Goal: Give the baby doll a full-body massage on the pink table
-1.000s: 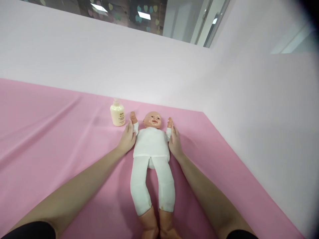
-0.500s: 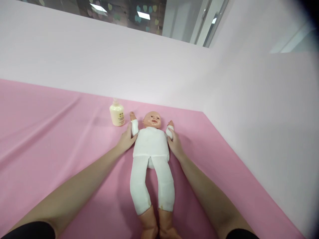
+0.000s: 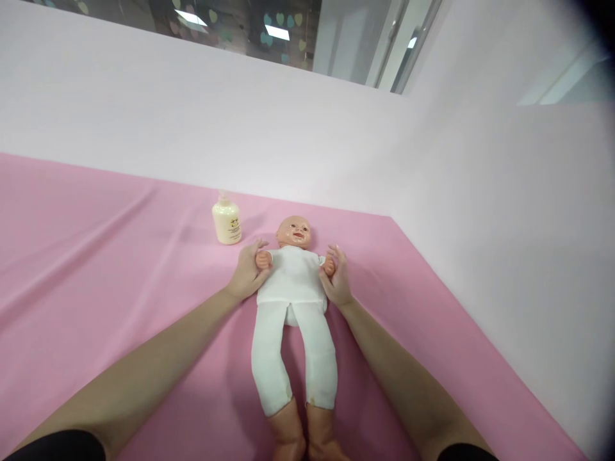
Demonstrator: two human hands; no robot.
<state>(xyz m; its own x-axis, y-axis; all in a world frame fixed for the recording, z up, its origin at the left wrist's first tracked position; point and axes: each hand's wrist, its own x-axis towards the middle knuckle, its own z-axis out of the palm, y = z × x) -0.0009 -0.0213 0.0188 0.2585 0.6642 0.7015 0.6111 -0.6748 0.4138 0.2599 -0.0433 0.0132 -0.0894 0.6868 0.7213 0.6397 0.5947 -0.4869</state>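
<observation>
A baby doll (image 3: 293, 275) with a white cloth body lies on its back, its head away from me and its feet toward me. Around the doll's arm on the left side curls my left hand (image 3: 247, 270), thumb below and fingers above the doll's fist (image 3: 263, 259). My right hand (image 3: 339, 282) grips the other arm in the same way, near the doll's other fist (image 3: 329, 266). Both doll arms are raised, so their fists face me and hide most of the sleeves.
A cream pump bottle (image 3: 227, 221) stands on the pink sheet (image 3: 120, 256), left of the doll's head. White walls (image 3: 192, 115) rise behind and on the right (image 3: 504, 192). A window (image 3: 269, 38) is at the top.
Both doll arms, which lay beside its head, have been lifted and brought toward me. My hands have shifted with them, the fingers now reaching over the doll's fists.
</observation>
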